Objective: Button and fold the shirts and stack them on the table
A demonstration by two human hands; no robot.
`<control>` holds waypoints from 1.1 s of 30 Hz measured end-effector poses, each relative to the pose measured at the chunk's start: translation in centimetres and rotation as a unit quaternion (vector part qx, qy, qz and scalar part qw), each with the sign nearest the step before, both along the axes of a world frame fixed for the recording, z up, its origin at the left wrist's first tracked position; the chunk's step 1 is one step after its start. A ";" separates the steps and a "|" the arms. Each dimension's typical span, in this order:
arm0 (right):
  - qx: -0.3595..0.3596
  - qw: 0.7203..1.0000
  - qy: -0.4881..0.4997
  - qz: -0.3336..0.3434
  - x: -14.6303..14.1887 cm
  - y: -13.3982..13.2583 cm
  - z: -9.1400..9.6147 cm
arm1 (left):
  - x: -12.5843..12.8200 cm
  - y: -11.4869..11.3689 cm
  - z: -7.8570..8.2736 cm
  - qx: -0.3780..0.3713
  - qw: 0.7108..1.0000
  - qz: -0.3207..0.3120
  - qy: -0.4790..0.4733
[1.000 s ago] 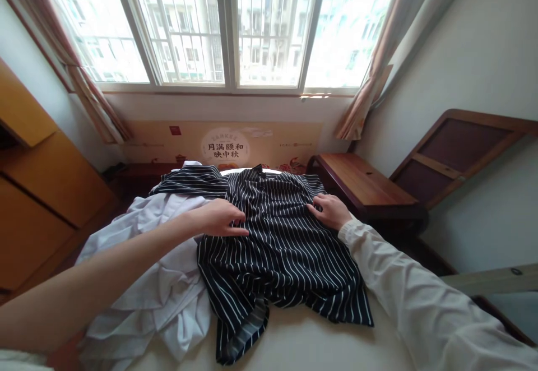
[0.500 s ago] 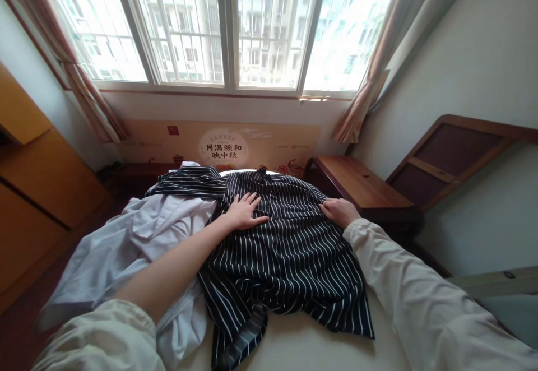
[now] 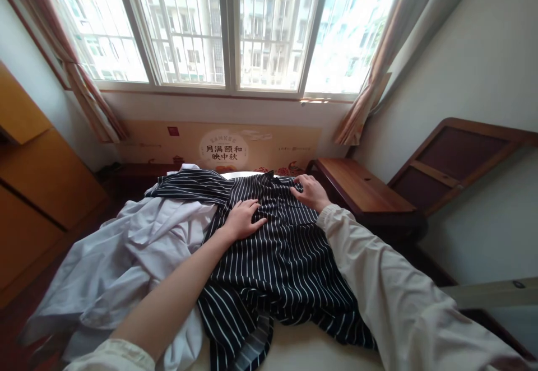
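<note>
A black shirt with white stripes (image 3: 281, 259) lies spread and rumpled over a pale surface (image 3: 311, 348). One striped sleeve stretches to the left at the far end, and the collar is at the back. My left hand (image 3: 242, 219) rests on the middle of the shirt, palm down, its fingers loosely out. Farther back, my right hand (image 3: 311, 191) is over the shirt's upper right part near the collar, fingers bent and thumb apart. No cloth shows pinched in it. White cloth (image 3: 138, 253) lies heaped to the left, partly under the shirt's sleeve and beneath my left forearm.
A wooden table (image 3: 361, 183) stands at the back right, with a wooden-framed panel (image 3: 445, 161) leaning by the wall. On the left is an orange-brown cabinet (image 3: 46, 175). A barred window (image 3: 269, 35) with tied curtains (image 3: 92, 102) fills the back.
My right hand has let go of the shirt's right edge and moved left and away from me, toward the collar. My left hand has stayed on the shirt, shifting slightly nearer.
</note>
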State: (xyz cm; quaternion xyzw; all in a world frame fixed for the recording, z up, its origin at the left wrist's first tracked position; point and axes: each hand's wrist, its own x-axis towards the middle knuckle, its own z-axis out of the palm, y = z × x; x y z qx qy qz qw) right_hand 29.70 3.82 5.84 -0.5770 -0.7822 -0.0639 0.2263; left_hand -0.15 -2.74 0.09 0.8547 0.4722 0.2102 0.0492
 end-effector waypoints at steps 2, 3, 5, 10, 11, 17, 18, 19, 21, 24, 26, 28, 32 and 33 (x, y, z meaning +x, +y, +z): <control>-0.014 0.998 0.067 0.012 -2.7 2.3 -0.4 | -0.1 -0.2 0.2 0.006 1.000 0.000 -0.012; -0.023 0.995 0.098 0.005 -3.8 3.4 -0.7 | -0.2 -0.3 0.3 0.008 1.000 0.000 -0.015; -0.042 0.989 0.143 -0.020 -5.6 5.2 -1.4 | -0.2 -0.2 0.4 0.012 1.000 0.003 -0.021; -0.064 0.981 0.177 -0.048 -7.9 7.0 -3.7 | -0.3 0.1 0.5 0.012 0.999 0.021 -0.043; -0.053 0.982 0.175 -0.047 -8.2 6.9 -4.1 | -0.4 0.2 0.5 0.010 0.998 0.025 -0.051; -0.013 0.990 0.140 0.010 -8.8 4.9 -5.5 | -0.3 0.6 0.3 0.005 0.995 0.049 -0.089; -0.018 0.990 0.137 0.021 -8.8 4.6 -5.5 | -0.3 0.6 0.2 0.005 0.995 0.049 -0.089; -0.027 0.990 0.136 0.033 -8.7 4.5 -5.4 | -0.3 0.6 0.2 0.004 0.995 0.049 -0.089; -0.052 0.987 0.144 0.055 -8.7 4.4 -5.1 | -0.2 0.7 0.1 0.004 0.995 0.048 -0.088; -0.073 0.981 0.172 0.047 -8.9 4.9 -4.9 | -0.2 0.7 0.2 0.004 0.995 0.048 -0.089; -0.085 0.979 0.184 0.032 -9.1 5.5 -4.9 | -0.2 0.7 0.2 0.003 0.995 0.051 -0.088; -0.119 0.976 0.179 0.032 -9.2 6.1 -4.9 | -0.2 0.6 0.3 0.003 0.995 0.053 -0.083; -0.169 0.973 0.156 0.036 -9.6 7.5 -4.0 | -0.1 0.5 0.2 0.020 0.996 0.061 -0.057; -0.154 0.974 0.163 0.026 -9.8 7.9 -3.7 | -0.1 0.6 0.1 0.026 0.996 0.067 -0.049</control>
